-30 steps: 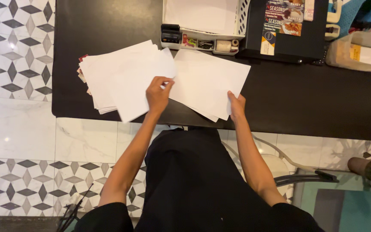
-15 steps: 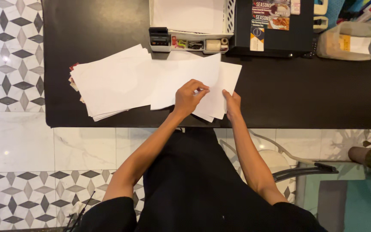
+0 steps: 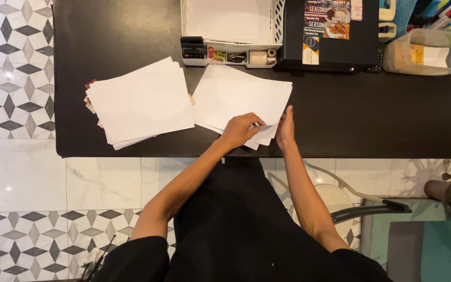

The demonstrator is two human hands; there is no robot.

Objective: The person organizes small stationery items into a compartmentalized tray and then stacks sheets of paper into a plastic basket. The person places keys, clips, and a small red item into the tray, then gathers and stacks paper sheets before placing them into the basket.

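Small fanned stack of white paper sheets (image 3: 238, 96) lies flat on the black tabletop (image 3: 371, 117), near its front edge, just right of a bigger loose pile of white paper sheets (image 3: 142, 102) with reddish and tan edges poking out on its left side. Left hand (image 3: 240, 129) sits on the small stack's near right corner, fingers curled and pinching the sheet edges there. Right hand (image 3: 285, 128) stands on edge just beside that corner, fingers straight and pressed together, touching the paper's right side

Risks, as judgement: sheets are not squared, lower ones stick out at the front, so a pinch may catch only some of them and the rest slide or fan wider. The stack is close to the tabletop's front edge, so a pull toward the body could tip sheets off onto the lap or the tiled floor (image 3: 16, 172). A hard pinch at one corner may crease or dog-ear it. The big pile is nearly touching, and a sideways push could mix the two

Behind: white plastic tray (image 3: 277, 21) with paper inside, small desk bits in its front slots, black box-shaped device (image 3: 340, 52) with colourful stickers, clear plastic tub (image 3: 429, 55) at far right. None of these is near the hands
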